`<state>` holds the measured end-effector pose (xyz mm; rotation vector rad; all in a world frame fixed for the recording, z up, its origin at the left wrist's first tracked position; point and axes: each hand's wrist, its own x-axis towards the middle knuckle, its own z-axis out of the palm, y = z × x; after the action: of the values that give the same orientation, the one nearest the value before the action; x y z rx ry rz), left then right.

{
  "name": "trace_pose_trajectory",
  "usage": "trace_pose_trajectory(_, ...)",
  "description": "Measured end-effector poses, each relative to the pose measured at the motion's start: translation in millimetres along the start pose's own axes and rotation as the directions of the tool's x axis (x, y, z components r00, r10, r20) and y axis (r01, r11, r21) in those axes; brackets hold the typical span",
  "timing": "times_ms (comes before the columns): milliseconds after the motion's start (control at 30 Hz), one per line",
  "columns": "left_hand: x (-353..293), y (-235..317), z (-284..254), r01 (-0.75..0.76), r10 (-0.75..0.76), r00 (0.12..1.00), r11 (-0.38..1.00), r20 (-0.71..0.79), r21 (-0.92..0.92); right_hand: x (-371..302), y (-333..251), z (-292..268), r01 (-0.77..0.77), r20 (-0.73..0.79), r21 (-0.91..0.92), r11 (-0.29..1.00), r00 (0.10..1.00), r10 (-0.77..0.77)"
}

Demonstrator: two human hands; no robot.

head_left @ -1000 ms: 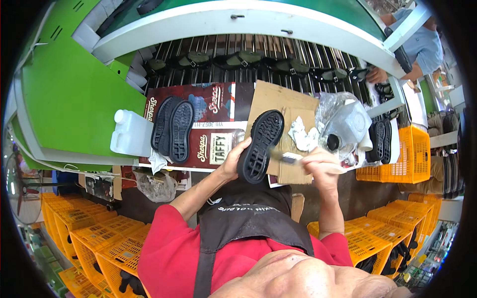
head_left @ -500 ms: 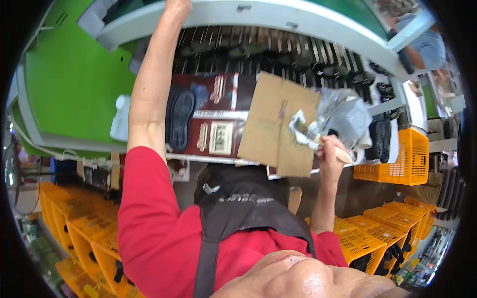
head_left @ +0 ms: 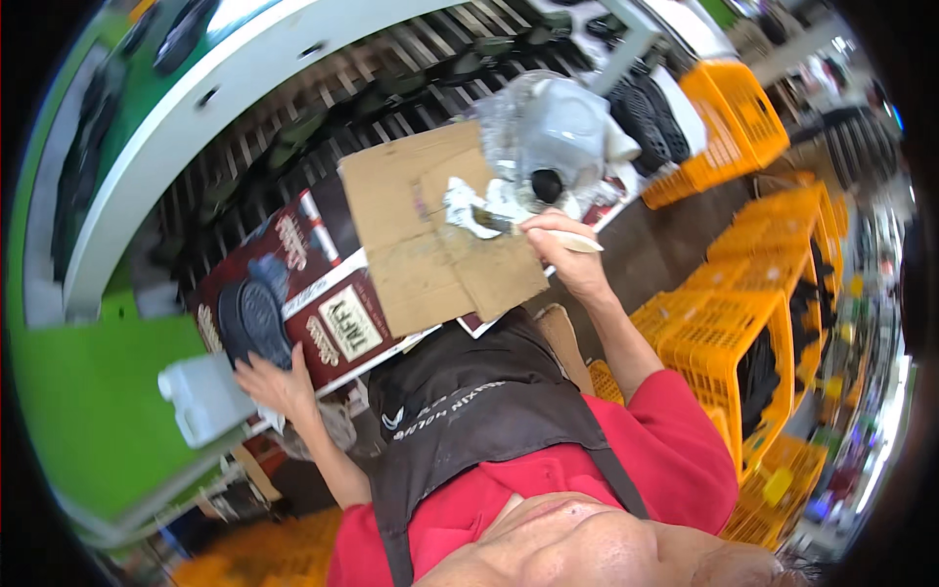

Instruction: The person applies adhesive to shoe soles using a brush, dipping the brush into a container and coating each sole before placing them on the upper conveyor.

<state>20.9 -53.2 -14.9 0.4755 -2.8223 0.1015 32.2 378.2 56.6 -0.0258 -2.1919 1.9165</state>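
Observation:
My left hand [head_left: 277,385] is open, its fingers spread at the near end of a dark shoe sole [head_left: 252,318]. The fingertips reach the sole's edge; whether they press on it I cannot tell. In my right hand [head_left: 572,266] is a brush [head_left: 575,241] with a pale handle, gripped over a sheet of brown cardboard [head_left: 396,201]. The brush's bristle end lies against a crumpled white wad [head_left: 468,208], paper or cloth, on that cardboard. Maroon printed boxes [head_left: 342,328] lie beneath the sole and the cardboard.
A whitish plastic jug [head_left: 207,399] stands left of my left hand. Beyond my right hand is a translucent container [head_left: 562,127] with a dark opening, among clear plastic wrap. A dark slatted rack [head_left: 323,137] runs behind the boxes. Orange crates [head_left: 714,323] are stacked at the right.
My left hand has come back from the pale far rail to the sole. The view has turned, shifting the scene. My right hand still holds the brush at the white wad.

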Motion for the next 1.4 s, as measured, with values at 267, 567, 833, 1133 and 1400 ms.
trace_pose_trajectory(267,5,30,-16,-0.105,0.105,0.994,0.990,0.002,-0.090,2,-1,-30,0.115,-0.073,-0.323,0.939,0.987,-0.145)
trace_pose_trajectory(567,16,16,2,-0.077,0.104,0.991,0.957,0.083,-0.281,36,-13,-63,-0.116,-0.345,-0.438,0.891,0.937,-0.048)
trace_pose_trajectory(833,14,39,-17,0.265,-0.038,0.962,-0.128,0.272,-0.956,56,28,-58,0.034,-0.124,-0.702,0.712,0.978,-0.169)
trace_pose_trajectory(1133,15,59,-18,0.475,0.199,0.880,-0.408,0.432,-0.779,52,26,-62,-0.087,-0.307,-0.458,0.885,0.950,-0.065)
trace_pose_trajectory(1400,8,69,-1,0.581,0.422,0.810,-0.674,0.407,-0.457,14,42,-67,-0.117,-0.487,-0.076,0.990,0.871,0.066)
